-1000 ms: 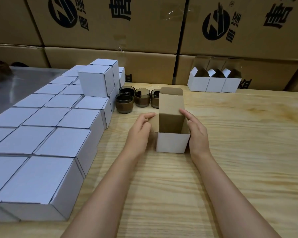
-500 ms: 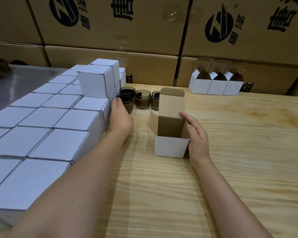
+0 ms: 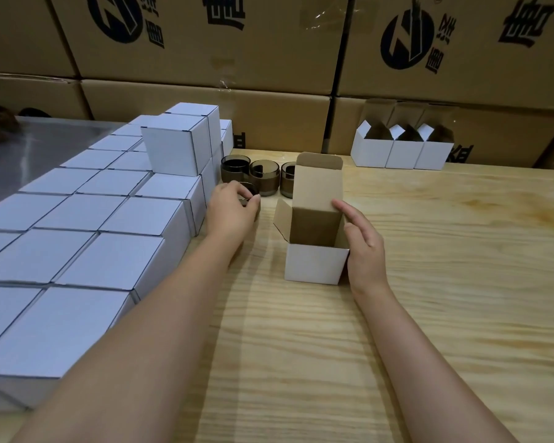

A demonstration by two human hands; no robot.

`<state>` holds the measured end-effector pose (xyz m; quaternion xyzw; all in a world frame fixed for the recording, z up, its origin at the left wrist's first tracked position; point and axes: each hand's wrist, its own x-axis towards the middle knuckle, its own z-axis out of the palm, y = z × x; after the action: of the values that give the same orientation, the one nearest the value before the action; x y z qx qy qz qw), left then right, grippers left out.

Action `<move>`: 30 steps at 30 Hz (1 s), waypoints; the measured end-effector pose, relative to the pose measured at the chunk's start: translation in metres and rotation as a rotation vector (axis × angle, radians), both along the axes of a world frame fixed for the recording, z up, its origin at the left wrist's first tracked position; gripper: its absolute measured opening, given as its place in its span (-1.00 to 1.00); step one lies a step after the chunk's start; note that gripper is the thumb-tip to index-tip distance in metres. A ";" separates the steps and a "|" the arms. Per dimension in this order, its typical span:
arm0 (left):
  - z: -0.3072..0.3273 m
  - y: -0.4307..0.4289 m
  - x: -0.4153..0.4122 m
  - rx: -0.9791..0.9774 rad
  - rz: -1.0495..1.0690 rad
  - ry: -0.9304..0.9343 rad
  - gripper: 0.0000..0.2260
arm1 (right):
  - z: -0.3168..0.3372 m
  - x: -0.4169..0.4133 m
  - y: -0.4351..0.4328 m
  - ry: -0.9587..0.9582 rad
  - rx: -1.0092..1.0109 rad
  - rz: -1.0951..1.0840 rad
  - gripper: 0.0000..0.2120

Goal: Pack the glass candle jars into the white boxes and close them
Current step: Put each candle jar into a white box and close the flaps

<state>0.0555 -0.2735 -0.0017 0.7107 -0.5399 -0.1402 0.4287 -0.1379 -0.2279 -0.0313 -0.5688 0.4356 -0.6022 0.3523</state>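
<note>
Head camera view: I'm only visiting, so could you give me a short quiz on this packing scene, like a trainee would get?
1. True or false: the lid of the white box beside the right hand is closed.
2. Which hand grips a glass jar? A) left hand B) right hand C) neither
3. Fill in: ___ open boxes stand in a row at the back of the table.

Key: 1 false, the lid stands up; 2 A; 3 three.

Left hand (image 3: 234, 211) on jar (image 3: 249, 188); box (image 3: 315, 265) open
</note>
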 end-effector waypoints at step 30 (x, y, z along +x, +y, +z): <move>0.079 0.053 -0.047 0.091 -0.511 0.004 -0.54 | 0.007 0.004 0.006 -0.126 0.010 0.035 -0.61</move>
<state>0.0083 -0.2205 0.0778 0.5694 -0.6943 -0.2694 0.3480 -0.1338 -0.2218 -0.0240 -0.5354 0.4055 -0.6284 0.3924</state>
